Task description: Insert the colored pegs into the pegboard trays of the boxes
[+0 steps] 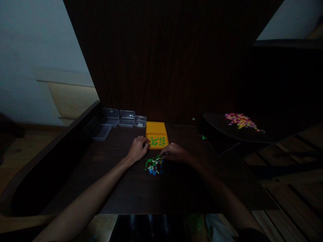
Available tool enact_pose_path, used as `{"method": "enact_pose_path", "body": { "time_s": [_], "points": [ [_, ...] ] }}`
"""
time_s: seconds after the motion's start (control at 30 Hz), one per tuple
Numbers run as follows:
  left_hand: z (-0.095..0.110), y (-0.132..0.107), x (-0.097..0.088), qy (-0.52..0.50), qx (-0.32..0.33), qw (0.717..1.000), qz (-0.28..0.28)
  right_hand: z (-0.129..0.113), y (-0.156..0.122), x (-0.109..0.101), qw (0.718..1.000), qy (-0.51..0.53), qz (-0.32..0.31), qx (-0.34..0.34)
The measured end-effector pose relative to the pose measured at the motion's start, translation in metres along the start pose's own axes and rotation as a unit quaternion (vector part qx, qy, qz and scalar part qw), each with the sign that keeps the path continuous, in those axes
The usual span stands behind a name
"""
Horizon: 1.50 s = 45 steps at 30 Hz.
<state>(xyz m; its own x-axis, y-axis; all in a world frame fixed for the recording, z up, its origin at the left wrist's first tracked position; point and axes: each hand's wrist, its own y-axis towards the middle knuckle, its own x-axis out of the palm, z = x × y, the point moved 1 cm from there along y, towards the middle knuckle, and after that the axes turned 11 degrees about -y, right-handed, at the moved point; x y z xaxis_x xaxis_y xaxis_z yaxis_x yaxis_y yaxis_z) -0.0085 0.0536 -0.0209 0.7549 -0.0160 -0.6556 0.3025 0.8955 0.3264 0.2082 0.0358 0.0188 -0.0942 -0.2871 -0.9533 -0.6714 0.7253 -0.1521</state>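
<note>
Nearest us on the dark, smooth counter (151,198) lies a loose heap (152,166) of small plastic-looking pieces, green, blue, white and yellow. Our right hand (173,152) bends over its far edge, fingertips at the green bits; we cannot tell whether its grip pinches one. Our left hand (138,148) meets the open yellow box (157,147) at its left edge, fingers loosely curled, its hold unclear. The box's long axis runs away from us, lid (155,127) farthest, green pieces (155,140) scattered in the near half. Farther left stand clear hinged boxes (127,121) (one bears a white patch (140,125), too small to read).
</note>
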Motion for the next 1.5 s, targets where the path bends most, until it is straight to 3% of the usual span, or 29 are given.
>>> {"method": "enact_pose_path", "body": {
  "time_s": [0.7, 0.93, 1.5],
  "points": [
    [0.0024, -0.0002, -0.0016, 0.007, 0.006, 1.0, 0.002, 0.0045, -0.0024, 0.0, 1.0, -0.004, 0.003, -0.006],
    [0.0029, -0.0002, -0.001, 0.001, 0.004, 1.0, 0.002, 0.0055, 0.0011, 0.0039, 0.999, 0.009, 0.006, -0.049],
    [0.0026, -0.0004, -0.0007, -0.002, 0.003, 1.0, 0.005, 0.0064, -0.0046, -0.0009, 1.0, 0.001, 0.003, -0.001]
  ]
}}
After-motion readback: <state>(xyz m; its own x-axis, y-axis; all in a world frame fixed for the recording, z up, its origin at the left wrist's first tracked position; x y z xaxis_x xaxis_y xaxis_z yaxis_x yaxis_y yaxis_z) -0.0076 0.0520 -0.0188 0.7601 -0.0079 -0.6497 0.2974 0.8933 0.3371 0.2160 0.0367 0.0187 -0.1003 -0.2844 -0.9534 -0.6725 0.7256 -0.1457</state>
